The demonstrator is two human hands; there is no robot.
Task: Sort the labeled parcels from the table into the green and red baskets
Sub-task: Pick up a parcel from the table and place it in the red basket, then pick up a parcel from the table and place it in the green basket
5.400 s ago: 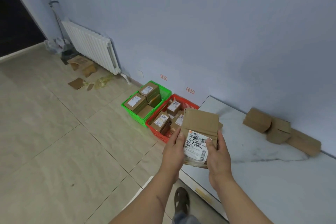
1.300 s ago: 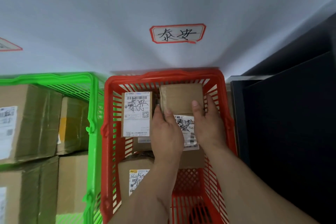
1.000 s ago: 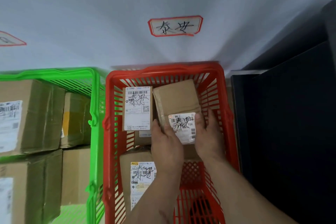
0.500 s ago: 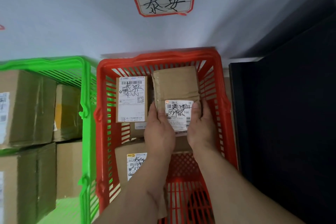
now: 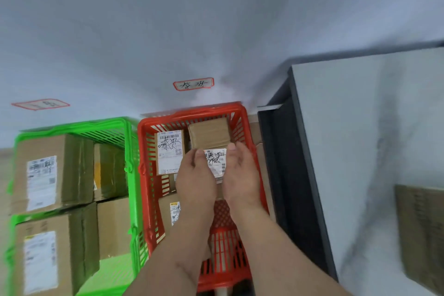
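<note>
Hands over red slotted plastic basket [image 5: 242, 127], both at the brown cardboard parcel with scribbled white shipping label [image 5: 209, 134]. Left hand [image 5: 195, 180] on parcel's 9 o'clock edge, right hand [image 5: 241, 175] on its 3 o'clock edge, fingertips curled at the label's sides; looks like contact on both, but can't tell whether they grip it or have let go. Parcel lies flat in the basket's far end, 12 o'clock from the hands, label end towards the wrists.

Second labelled brown parcel [image 5: 169, 151] just beside it at 9 o'clock, label up, handwritten marks on it. Third parcel with yellow-topped label [image 5: 171, 211] at the basket's near end, partly hidden by left forearm.

Green slotted plastic basket [image 5: 129, 166] touching the red one at 9 o'clock, packed with larger brown cartons [image 5: 48, 170] carrying white labels.

Red-bordered wall tag with handwriting [image 5: 193, 83] above red basket at 12 o'clock; another red-bordered tag [image 5: 40, 104] above green one, blurred.

Pale worktop with dark edge [image 5: 360, 127] at 3 o'clock; brown cardboard piece [image 5: 420, 235] on it, blurred.
</note>
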